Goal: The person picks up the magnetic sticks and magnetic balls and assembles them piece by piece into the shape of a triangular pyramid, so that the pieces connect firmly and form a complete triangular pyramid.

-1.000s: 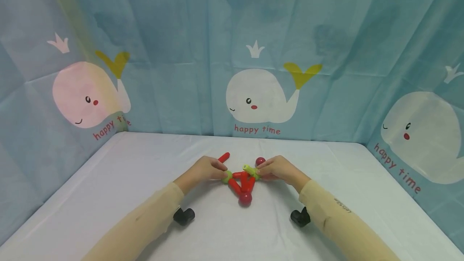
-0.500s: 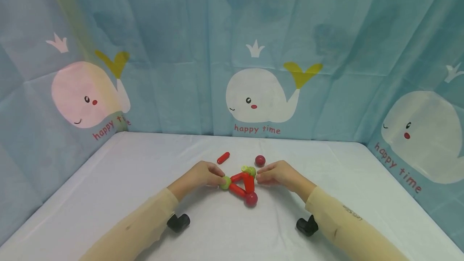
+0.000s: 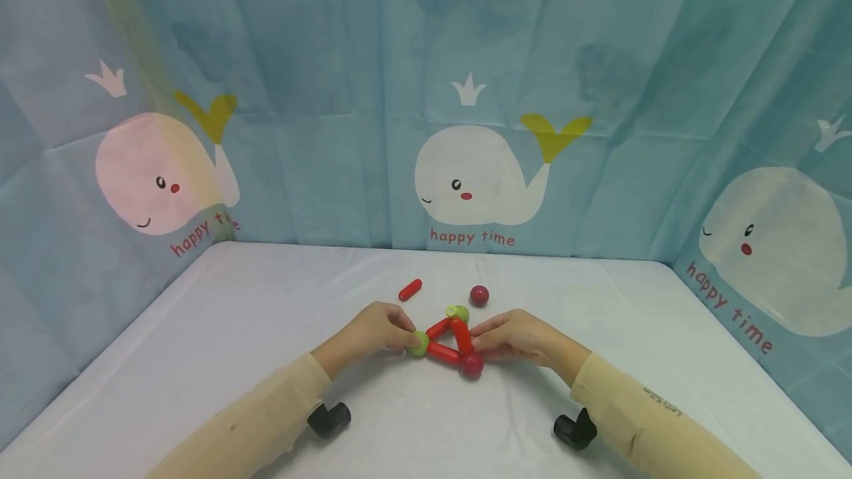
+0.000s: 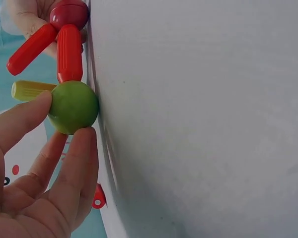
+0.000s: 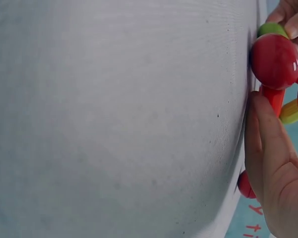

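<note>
A ball-and-stick toy frame lies on the table, its red sticks forming a triangle. At its left corner, my left hand (image 3: pixel 384 329) pinches a green ball (image 4: pixel 73 107) between thumb and fingertips. A dark red ball (image 3: pixel 472 365) makes the front right corner, and a second red stick (image 4: pixel 32 48) juts up from it. Another green ball (image 3: pixel 461 314) sits at the back corner with a yellow-green stick (image 4: pixel 32 90) standing up. My right hand (image 3: pixel 522 338) has its thumb and fingers about a red stick (image 5: pixel 272 100) beside the dark red ball, partly hidden by the hand.
Behind the frame, a loose red stick (image 3: pixel 410 290) and a loose dark red ball (image 3: pixel 479 296) lie on the white table (image 3: pixel 279 279). A blue whale-print curtain (image 3: pixel 319 168) surrounds the back and sides.
The right hand has left the back green ball and come forward to the stick near the dark red ball. The frame's front corner has swung right; the left hand stays on its green ball.
</note>
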### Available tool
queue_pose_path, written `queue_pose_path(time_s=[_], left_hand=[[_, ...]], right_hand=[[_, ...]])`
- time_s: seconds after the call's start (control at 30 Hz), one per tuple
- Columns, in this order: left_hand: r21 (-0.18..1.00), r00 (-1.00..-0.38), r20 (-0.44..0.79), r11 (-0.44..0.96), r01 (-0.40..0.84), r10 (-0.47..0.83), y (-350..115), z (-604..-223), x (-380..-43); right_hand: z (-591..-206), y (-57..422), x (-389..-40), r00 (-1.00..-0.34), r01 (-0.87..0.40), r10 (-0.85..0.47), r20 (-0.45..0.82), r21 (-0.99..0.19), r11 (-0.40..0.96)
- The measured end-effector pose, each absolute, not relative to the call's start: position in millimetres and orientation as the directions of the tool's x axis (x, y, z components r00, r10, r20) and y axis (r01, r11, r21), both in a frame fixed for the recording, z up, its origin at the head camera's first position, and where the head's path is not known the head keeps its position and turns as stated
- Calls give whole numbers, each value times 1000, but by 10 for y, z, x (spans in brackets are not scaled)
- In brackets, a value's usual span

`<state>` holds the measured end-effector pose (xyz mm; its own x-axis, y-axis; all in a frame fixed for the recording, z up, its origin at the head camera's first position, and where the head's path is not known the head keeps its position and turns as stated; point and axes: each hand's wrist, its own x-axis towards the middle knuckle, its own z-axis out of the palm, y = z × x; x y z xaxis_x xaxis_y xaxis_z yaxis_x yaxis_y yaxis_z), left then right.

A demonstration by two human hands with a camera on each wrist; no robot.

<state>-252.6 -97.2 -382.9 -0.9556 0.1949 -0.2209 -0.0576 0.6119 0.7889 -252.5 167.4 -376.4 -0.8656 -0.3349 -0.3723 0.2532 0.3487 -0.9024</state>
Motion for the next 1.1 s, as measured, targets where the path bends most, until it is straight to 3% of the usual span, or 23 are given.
queue_pose_path(time_s=[0.3,0.63,1.1], left_hand=[[789,-944,-262,608,-90,200,-1017,-3790,-2584],[793,-982,-185,587,-164,-25,-1145,-3688,-3096],[766,-978,-202,615,-189,-48,-996,-3783,-3418]], right_hand=[[-3758,1642,-2548,-871,263,-315,-376,-900,347],[-3776,1605,-2584,-883,297,-263,-388,-897,326],[-3802,1649,-2559,-868,324,-283,-409,-897,301]])
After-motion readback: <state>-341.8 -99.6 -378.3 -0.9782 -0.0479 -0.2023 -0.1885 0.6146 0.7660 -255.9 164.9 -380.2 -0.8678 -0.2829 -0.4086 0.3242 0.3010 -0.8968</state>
